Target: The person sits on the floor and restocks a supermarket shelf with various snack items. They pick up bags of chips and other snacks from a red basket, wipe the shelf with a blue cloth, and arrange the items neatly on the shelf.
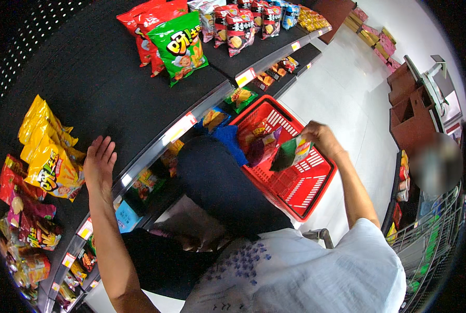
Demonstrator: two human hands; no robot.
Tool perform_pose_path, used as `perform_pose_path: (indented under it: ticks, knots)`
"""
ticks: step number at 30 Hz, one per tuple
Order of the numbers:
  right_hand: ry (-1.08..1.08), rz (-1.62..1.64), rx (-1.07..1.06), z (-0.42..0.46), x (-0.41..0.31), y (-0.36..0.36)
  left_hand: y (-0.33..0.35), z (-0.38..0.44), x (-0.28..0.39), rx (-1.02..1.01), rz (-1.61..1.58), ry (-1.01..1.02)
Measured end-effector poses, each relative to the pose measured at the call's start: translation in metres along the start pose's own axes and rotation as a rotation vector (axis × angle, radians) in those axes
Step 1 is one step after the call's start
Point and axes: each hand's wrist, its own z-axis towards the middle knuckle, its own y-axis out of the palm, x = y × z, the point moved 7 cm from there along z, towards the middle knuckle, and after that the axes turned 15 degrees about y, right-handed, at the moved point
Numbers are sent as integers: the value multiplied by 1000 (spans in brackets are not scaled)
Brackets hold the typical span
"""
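Note:
My right hand (pixel 322 137) pinches the top edge of a green snack packet (pixel 287 156). The packet hangs tilted over a red plastic shopping basket (pixel 319 197). A purple packet (pixel 261 150) and a red packet (pixel 250 131) lie inside the basket, partly covered. On the left, my left hand (pixel 100 160) is empty above a black shelf (pixel 100 98), its fingers extended and slightly apart. Just beside it stand yellow chip bags (pixel 55 172); whether the hand touches the nearest one I cannot tell. A dark cap (pixel 225 184) hides part of the basket's near side.
A green chip bag (pixel 180 47) stands before red bags (pixel 139 29) farther along the shelf. Price tags line its edge rail (pixel 207 105). Lower shelves hold more packets (pixel 240 98). To the right are a brown counter (pixel 411 117), a wire cart (pixel 432 234) and another person (pixel 436 164).

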Motion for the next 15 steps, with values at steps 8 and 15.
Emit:
perform_pose_path:
  ticks: [8, 15]
  knots:
    - [81, -53, -52, 7, 92, 128, 2, -2, -15, -8, 50, -41]
    - [261, -41, 173, 32, 25, 129, 4, -3, -14, -27, 108, -20]
